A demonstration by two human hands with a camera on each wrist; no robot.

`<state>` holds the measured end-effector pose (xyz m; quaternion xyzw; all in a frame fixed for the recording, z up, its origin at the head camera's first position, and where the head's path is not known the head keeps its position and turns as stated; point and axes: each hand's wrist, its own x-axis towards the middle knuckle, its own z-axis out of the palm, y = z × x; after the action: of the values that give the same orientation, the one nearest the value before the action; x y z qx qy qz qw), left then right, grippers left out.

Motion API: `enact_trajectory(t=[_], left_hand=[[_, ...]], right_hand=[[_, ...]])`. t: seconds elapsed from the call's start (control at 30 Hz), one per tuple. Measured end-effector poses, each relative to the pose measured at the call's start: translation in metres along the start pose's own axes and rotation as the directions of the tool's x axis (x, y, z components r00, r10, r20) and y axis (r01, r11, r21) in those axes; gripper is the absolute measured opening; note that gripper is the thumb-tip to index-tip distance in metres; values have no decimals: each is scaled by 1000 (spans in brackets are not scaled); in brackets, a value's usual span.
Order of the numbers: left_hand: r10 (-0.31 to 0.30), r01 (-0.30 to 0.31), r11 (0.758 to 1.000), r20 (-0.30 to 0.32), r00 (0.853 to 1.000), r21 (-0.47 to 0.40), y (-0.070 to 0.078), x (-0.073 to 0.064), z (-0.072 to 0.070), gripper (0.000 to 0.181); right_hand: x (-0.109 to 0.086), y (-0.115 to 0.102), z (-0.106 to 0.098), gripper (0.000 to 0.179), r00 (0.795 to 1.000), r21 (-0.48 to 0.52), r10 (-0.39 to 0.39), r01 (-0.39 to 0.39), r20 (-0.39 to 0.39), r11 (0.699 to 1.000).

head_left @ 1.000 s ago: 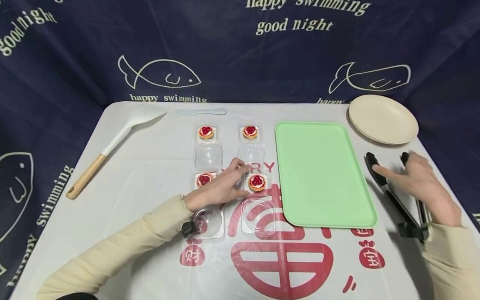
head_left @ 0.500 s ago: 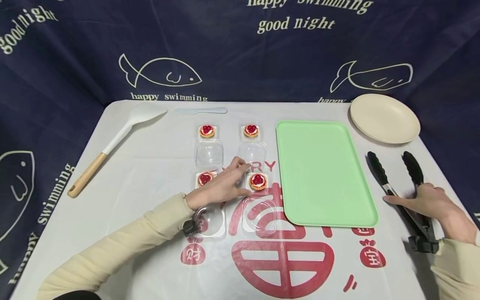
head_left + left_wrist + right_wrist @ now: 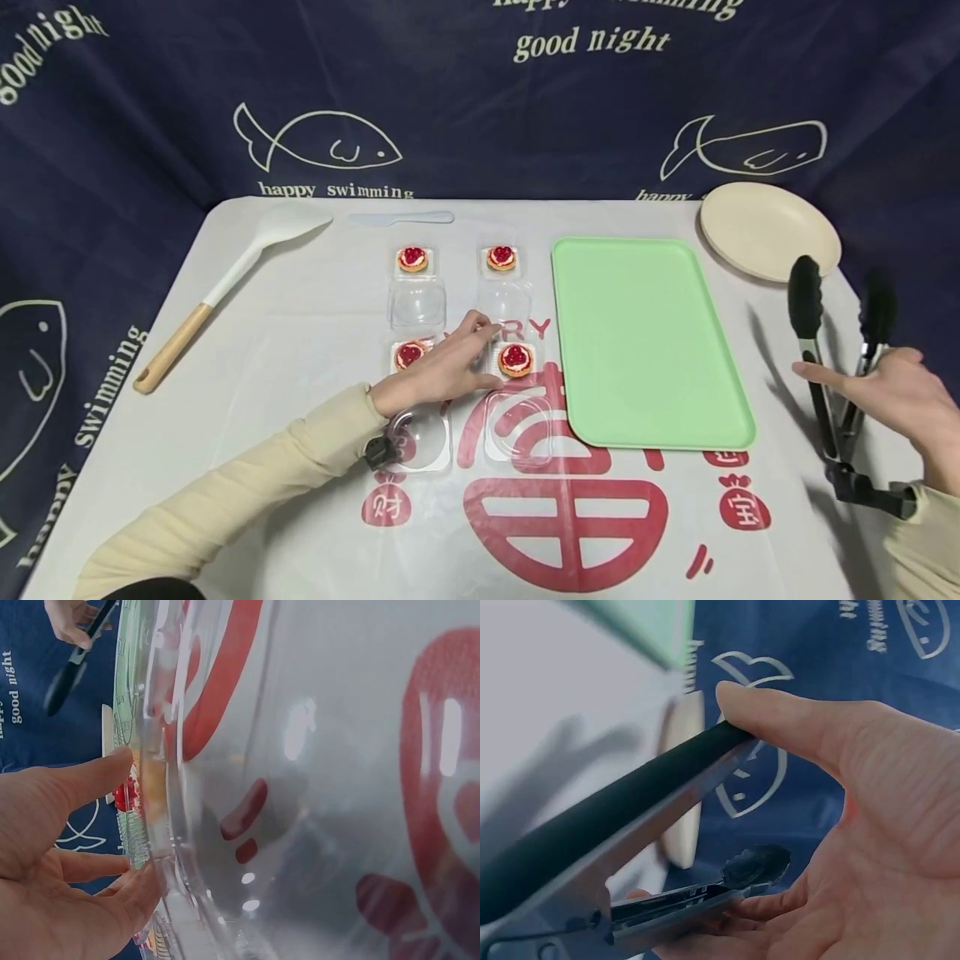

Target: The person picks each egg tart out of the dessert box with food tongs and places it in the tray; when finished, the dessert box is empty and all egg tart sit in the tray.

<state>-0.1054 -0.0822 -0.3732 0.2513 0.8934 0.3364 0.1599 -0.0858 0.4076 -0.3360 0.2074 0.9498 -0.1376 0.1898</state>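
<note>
My left hand (image 3: 442,371) holds the left side of an open clear plastic box (image 3: 519,429), thumb and fingers spread to either side of its base. Inside that base sits a small red-topped tart (image 3: 515,360); the lid lies folded out toward me. My right hand (image 3: 903,396) grips black-and-silver tongs (image 3: 806,300) by their two arms, thumb on one arm and fingers on the other. The tongs are raised above the table at the right, tips spread apart with nothing between them. In the right wrist view, the thumb presses the near tong arm (image 3: 630,799).
Several similar open boxes with tarts (image 3: 412,258) stand around the left hand. A green tray (image 3: 648,342) lies right of them, and a cream plate (image 3: 771,232) at the back right. A white spatula with a wooden handle (image 3: 176,348) and a pale blue knife (image 3: 405,218) lie behind and left.
My right hand has taken hold of the tongs and lifted them off the table, shifting slightly right. My left hand has stayed at the box.
</note>
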Motion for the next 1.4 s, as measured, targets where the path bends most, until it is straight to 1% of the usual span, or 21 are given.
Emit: enact_trajectory(t=[0.07, 0.13, 0.17, 0.23, 0.3, 0.37, 0.4, 0.47, 0.5, 0.57, 0.6, 0.63, 0.77, 0.83, 0.9, 1.0, 1.03, 1.17, 1.23, 1.3, 1.4], left_hand=[[0, 0, 1000, 0, 1000, 2, 0, 1, 0, 77], [-3, 3, 1000, 0, 1000, 6, 0, 1, -1, 77], [-3, 3, 1000, 1, 1000, 9, 0, 1, -1, 78], [-1, 1, 1000, 1, 1000, 12, 0, 1, -1, 78], [1, -1, 1000, 3, 1000, 15, 0, 1, -2, 78], [4, -4, 1000, 4, 1000, 17, 0, 1, -2, 78], [5, -5, 1000, 4, 1000, 17, 0, 1, -2, 78], [6, -6, 1000, 1, 1000, 14, 1, 0, -3, 78], [6, -6, 1000, 0, 1000, 13, 1, 0, -3, 77], [8, -8, 1000, 0, 1000, 13, 1, -1, -4, 77], [8, -8, 1000, 1, 1000, 14, 1, 0, -4, 76], [8, -8, 1000, 2, 1000, 14, 1, 0, -4, 76], [8, -8, 1000, 9, 1000, 12, 1, 0, -3, 76], [9, -9, 1000, 7, 1000, 8, 0, 0, -3, 77], [15, -15, 1000, 4, 1000, 7, 0, 0, -2, 78], [23, -23, 1000, 3, 1000, 15, -1, 0, -1, 77], [27, -27, 999, 3, 1000, 18, -1, 1, -1, 77], [26, -26, 999, 3, 1000, 27, -1, 1, -1, 76], [25, -25, 999, 0, 1000, 25, -1, 1, -2, 76], [23, -23, 999, -1, 1000, 23, 0, 0, -2, 77], [24, -23, 1000, -3, 1000, 21, 0, 0, -2, 77]], right_hand=[[-8, -3, -4, 120, 997, 16, -34, 35, -63, 999], [-15, -12, -7, 115, 989, 33, -73, 78, -132, 996], [-18, -16, -8, 107, 978, 38, -110, 118, -175, 992], [-25, -30, -10, 103, 958, 49, -173, 189, -227, 981], [-32, -46, -12, 96, 929, 50, -255, 278, -269, 959], [-37, -62, -13, 89, 884, 54, -363, 395, -293, 917], [-39, -71, -13, 93, 863, 59, -411, 446, -294, 893], [-41, -88, -11, 93, 821, 65, -495, 531, -284, 845], [-40, -96, -10, 93, 795, 69, -539, 576, -276, 814], [-40, -113, -6, 94, 751, 68, -611, 643, -252, 763], [-41, -120, -4, 96, 733, 55, -640, 666, -229, 744], [-41, -127, -1, 95, 710, 34, -673, 693, -208, 720], [-40, -152, 9, 93, 570, -41, -814, 816, -111, 577], [-39, -162, 12, 95, 516, -59, -855, 853, -51, 518], [-38, -169, 16, 95, 474, -65, -880, 879, 2, 473], [-35, -175, 19, 93, 429, -72, -902, 902, 54, 425], [-34, -176, 20, 92, 409, -76, -911, 912, 61, 404], [-30, -179, 21, 85, 326, -85, -944, 943, 55, 321], [-28, -182, 20, 81, 297, -89, -953, 952, 57, 291], [-26, -186, 19, 76, 284, -95, -956, 956, 69, 277], [-25, -191, 17, 71, 285, -105, -953, 956, 102, 275]])
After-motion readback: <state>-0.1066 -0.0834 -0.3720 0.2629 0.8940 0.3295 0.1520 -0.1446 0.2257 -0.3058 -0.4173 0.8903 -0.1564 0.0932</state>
